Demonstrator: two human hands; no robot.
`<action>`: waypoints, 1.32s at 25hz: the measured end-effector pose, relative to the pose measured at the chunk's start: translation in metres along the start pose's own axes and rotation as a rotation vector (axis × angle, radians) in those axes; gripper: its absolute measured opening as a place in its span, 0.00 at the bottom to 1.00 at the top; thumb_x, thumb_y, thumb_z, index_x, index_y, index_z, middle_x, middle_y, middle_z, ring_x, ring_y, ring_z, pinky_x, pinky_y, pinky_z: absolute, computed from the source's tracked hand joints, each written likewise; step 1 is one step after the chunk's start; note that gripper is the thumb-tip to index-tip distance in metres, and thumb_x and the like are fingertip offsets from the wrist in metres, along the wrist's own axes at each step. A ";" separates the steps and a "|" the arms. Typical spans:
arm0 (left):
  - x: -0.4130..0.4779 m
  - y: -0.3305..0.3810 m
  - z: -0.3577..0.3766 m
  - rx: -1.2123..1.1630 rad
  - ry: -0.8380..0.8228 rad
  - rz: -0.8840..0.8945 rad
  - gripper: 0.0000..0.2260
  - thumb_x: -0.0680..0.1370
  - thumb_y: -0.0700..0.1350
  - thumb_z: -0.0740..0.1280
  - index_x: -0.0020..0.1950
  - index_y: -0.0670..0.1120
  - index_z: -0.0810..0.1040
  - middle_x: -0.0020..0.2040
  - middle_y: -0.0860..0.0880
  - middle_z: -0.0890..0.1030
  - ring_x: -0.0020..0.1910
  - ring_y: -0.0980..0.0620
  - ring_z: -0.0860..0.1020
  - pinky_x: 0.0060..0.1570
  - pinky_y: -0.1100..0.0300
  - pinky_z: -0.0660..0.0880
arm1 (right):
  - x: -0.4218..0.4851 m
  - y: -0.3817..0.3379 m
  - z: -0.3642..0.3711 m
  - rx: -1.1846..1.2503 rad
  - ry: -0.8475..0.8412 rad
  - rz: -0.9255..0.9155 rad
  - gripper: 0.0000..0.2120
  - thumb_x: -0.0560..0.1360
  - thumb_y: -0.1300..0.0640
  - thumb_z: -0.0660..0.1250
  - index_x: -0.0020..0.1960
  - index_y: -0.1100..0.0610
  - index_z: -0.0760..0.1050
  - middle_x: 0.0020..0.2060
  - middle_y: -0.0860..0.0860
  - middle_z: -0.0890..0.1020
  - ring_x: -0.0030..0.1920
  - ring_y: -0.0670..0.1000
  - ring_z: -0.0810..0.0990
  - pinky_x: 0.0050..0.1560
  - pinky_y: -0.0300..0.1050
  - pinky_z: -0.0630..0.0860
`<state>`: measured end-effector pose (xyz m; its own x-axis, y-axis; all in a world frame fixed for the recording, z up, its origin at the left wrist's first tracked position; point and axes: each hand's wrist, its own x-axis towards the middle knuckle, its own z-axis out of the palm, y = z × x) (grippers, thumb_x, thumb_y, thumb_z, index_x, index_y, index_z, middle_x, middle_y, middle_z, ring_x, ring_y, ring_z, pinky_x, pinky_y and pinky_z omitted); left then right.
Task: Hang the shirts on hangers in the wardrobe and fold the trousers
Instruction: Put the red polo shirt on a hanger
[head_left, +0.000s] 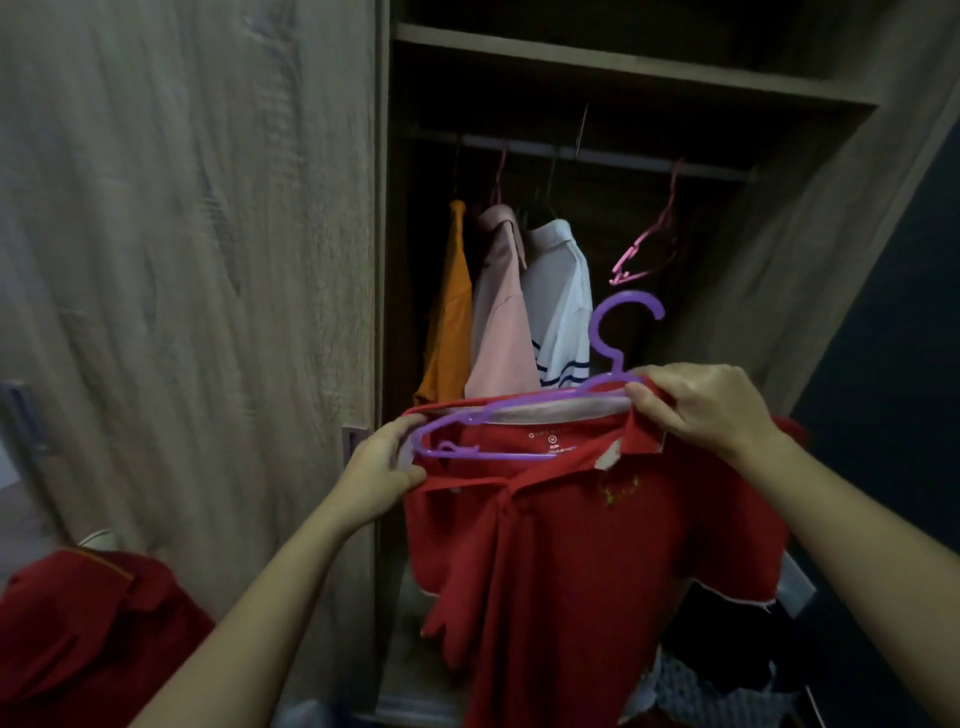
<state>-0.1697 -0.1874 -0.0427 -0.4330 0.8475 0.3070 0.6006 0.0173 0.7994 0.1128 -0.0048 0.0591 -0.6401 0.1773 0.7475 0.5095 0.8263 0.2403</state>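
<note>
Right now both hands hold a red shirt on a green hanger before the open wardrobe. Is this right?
No: the hanger is purple, not green; the head view shows it. The left hand and right hand hold the red shirt on it before the open wardrobe.

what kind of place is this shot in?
Probably a home bedroom, at an open wooden wardrobe: a rail with three hung shirts, an empty pink hanger, and a red polo shirt with a purple hanger in its collar.
</note>
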 end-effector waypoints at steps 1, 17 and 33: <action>0.001 0.003 -0.005 0.050 -0.003 0.026 0.30 0.65 0.39 0.68 0.67 0.44 0.71 0.62 0.47 0.76 0.64 0.51 0.72 0.55 0.75 0.61 | -0.003 0.002 0.000 -0.017 -0.010 -0.017 0.35 0.78 0.34 0.42 0.45 0.54 0.82 0.32 0.53 0.84 0.30 0.55 0.83 0.23 0.45 0.75; -0.021 0.057 0.006 0.585 0.445 0.748 0.17 0.77 0.55 0.61 0.57 0.44 0.75 0.41 0.47 0.79 0.41 0.48 0.75 0.38 0.56 0.73 | 0.022 -0.043 0.000 0.248 -0.076 0.418 0.31 0.71 0.32 0.58 0.29 0.60 0.65 0.20 0.50 0.68 0.26 0.48 0.70 0.27 0.44 0.61; 0.034 0.066 -0.091 0.249 0.408 0.467 0.19 0.72 0.63 0.62 0.59 0.58 0.76 0.50 0.51 0.85 0.50 0.51 0.82 0.48 0.47 0.78 | 0.033 -0.012 -0.018 0.383 -0.053 0.299 0.22 0.71 0.30 0.54 0.50 0.46 0.72 0.41 0.42 0.78 0.42 0.45 0.77 0.40 0.44 0.69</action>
<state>-0.2061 -0.2060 0.0679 -0.2796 0.5279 0.8020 0.9027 -0.1400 0.4069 0.0966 -0.0185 0.0921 -0.5315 0.4554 0.7142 0.4333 0.8707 -0.2326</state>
